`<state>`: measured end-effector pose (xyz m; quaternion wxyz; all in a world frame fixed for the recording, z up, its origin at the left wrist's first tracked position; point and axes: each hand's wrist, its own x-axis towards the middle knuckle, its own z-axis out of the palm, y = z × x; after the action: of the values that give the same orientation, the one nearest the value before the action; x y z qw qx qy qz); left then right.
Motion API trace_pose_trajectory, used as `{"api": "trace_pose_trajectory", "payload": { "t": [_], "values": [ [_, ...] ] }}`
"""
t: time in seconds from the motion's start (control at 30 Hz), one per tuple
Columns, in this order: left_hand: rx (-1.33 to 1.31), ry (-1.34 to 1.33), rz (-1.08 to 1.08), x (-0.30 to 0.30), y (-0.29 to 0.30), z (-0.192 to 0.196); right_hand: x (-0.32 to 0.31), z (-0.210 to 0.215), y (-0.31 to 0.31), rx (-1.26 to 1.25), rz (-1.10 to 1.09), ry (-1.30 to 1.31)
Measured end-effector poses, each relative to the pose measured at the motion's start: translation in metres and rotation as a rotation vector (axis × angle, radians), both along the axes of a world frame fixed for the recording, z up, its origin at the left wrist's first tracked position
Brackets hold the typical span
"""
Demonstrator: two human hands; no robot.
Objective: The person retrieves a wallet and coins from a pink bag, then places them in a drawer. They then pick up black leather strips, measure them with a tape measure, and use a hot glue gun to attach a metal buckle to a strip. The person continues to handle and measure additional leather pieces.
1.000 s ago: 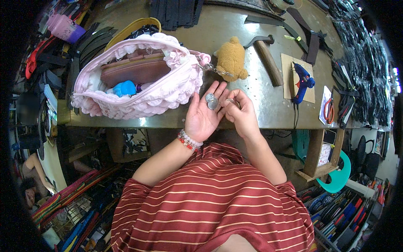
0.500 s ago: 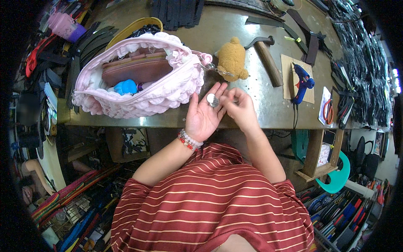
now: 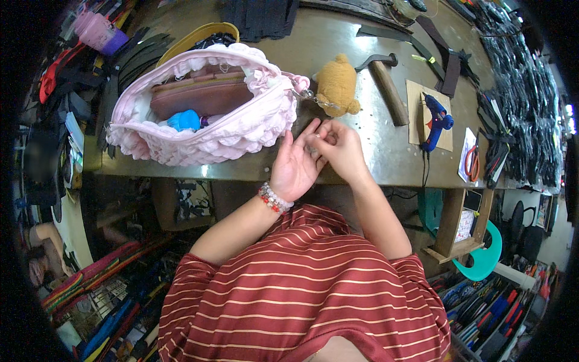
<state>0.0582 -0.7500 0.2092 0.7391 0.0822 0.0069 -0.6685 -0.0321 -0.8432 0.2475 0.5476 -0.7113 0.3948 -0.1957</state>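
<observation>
My left hand [image 3: 292, 170] lies palm up at the table's front edge, its fingers stretched out, a beaded bracelet on the wrist. Over its fingers, my right hand [image 3: 342, 152] is closed in a pinch on a silvery coin [image 3: 311, 146]. The fingers mostly cover the coin, and whether another lies beneath cannot be seen. To the left sits an unzipped pink puffy bag [image 3: 202, 145] with a brown zip pouch [image 3: 205, 99] and a blue-capped item [image 3: 183, 121] inside. A brown plush bear charm [image 3: 338, 84] hangs from the bag's end and rests on the table beyond my hands.
A hammer [image 3: 388, 90] lies right of the plush. Further right are a blue glue gun [image 3: 436, 120] on cardboard and orange-handled scissors [image 3: 471, 164]. Black straps [image 3: 259, 21] and a yellow-rimmed container [image 3: 199, 37] stand behind the bag. Shiny dark plastic packs [image 3: 525, 102] line the right side.
My right hand has moved left over my left palm and pinched at the coins, which lay in plain sight before. The view has shifted slightly.
</observation>
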Motion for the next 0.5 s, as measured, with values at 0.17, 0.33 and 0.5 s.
{"api": "trace_pose_trajectory", "payload": {
  "t": [0.17, 0.33, 0.5],
  "values": [
    [-0.047, 0.032, 0.012, -0.001, -0.001, 0.0, -0.019, 0.01, -0.014, 0.718, -0.04, -0.489],
    [0.064, -0.081, 0.031, -0.003, -0.003, 0.007, -0.014, 0.004, 0.003, 0.008, 0.072, -0.05],
    [0.065, -0.005, 0.023, -0.004, -0.007, -0.005, -0.007, -0.005, 0.013, -0.323, 0.037, 0.165]
  ]
}}
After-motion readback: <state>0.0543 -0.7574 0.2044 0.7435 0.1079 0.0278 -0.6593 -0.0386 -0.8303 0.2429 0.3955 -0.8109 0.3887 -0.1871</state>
